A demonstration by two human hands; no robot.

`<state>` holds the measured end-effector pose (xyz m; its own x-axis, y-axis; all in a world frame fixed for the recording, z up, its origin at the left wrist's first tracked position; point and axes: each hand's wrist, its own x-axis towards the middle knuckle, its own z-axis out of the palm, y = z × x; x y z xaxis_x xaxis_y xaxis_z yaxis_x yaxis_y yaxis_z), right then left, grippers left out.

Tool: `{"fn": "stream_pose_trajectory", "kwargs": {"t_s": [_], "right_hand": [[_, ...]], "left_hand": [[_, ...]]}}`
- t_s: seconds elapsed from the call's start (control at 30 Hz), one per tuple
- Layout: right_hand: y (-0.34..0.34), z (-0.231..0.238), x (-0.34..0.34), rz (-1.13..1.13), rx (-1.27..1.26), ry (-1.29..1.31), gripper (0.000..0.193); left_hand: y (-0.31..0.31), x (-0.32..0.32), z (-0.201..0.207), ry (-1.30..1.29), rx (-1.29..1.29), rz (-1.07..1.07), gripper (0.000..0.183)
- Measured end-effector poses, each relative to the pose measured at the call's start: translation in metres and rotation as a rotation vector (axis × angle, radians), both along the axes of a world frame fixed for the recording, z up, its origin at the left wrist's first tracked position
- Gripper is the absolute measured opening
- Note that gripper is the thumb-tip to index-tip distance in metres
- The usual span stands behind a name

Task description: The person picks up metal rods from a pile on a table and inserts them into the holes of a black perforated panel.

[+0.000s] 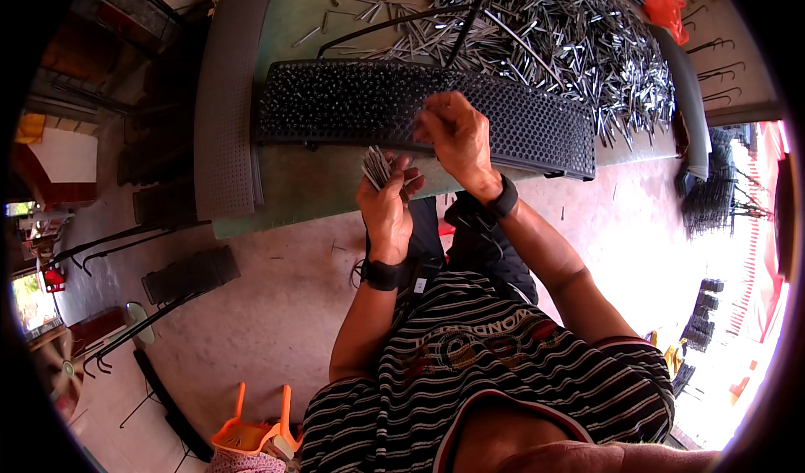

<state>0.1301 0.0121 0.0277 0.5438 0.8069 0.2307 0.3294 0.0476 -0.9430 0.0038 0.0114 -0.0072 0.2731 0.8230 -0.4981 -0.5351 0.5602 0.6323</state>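
A bundle of thin metal rods (376, 167) is gripped in my left hand (389, 213), just off the near edge of a long black perforated tray (537, 125). The rods fan out upward past the fingers. My right hand (459, 142) is over the middle of the tray, its thumb and fingertips drawn together; what they pinch, if anything, is too small and blurred to tell. Shiny rod ends fill the holes in the tray's left half, while the holes on the right half show bare. A black wire handle (394, 24) rises behind the tray.
A large heap of loose metal rods (579, 45) covers the far right of the green table (285, 192). A grey perforated panel (226, 96) borders the left side. An orange plastic stool (243, 435) stands behind at lower left. Wire hooks (717, 75) hang at far right.
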Motion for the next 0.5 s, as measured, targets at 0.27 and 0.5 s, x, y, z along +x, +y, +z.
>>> {"fn": "stream_pose_trajectory", "kwargs": {"t_s": [0.27, 0.5], "right_hand": [[0.008, -0.021, -0.004, 0.03, 0.064, -0.173, 0.011], [0.011, -0.014, 0.005, 0.178, 0.036, -0.756, 0.011]], "left_hand": [[-0.001, -0.004, 0.002, 0.021, 0.001, 0.019, 0.019], [0.001, -0.004, 0.002, 0.048, 0.004, 0.024, 0.018]]}}
